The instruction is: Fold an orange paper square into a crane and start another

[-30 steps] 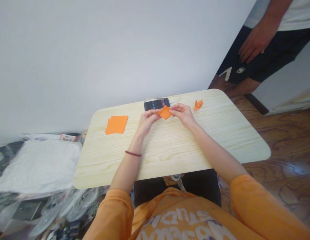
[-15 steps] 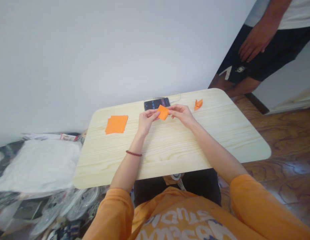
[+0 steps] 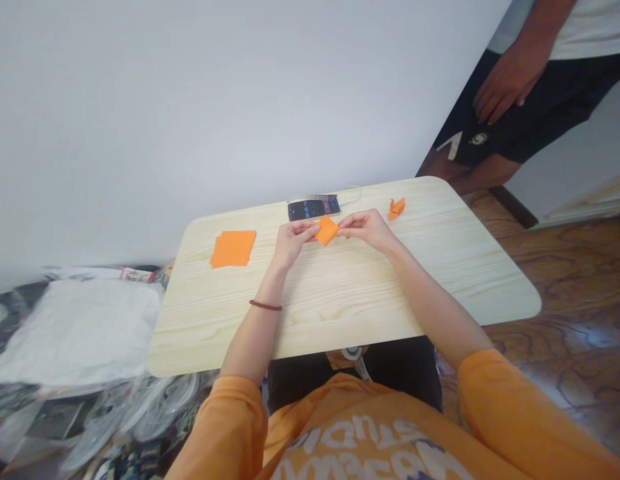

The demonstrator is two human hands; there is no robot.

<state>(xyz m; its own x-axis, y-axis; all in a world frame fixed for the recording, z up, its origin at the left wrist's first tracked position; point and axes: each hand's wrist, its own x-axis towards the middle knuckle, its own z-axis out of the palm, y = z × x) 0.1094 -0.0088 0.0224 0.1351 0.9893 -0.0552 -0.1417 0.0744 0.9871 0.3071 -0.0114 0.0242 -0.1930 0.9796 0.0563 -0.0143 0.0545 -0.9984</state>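
A small folded square of orange origami paper (image 3: 327, 231) is held up corner-wise between my hands, above the middle of the table. My left hand (image 3: 291, 243) pinches its left corner between thumb and fingers. At the right corner, my right hand (image 3: 367, 230) pinches the paper with its fingertips. Just beyond the paper lies a phone (image 3: 314, 207) with a timer on its screen. A stack of orange paper sheets (image 3: 233, 249) rests to the left of my left hand. Off to the right sits a folded orange paper crane (image 3: 397, 208).
The pale wooden table (image 3: 350, 300) has rounded corners and stands against a white wall (image 3: 240, 100). A white cable (image 3: 354, 193) runs by the phone. Another person's hand (image 3: 510, 83) hangs beyond the table's right end. A white cloth or bag (image 3: 85, 327) lies at the left.
Both hands have come slightly nearer to me with the folded paper, showing more of the phone. The other person's hand has shifted a little left.
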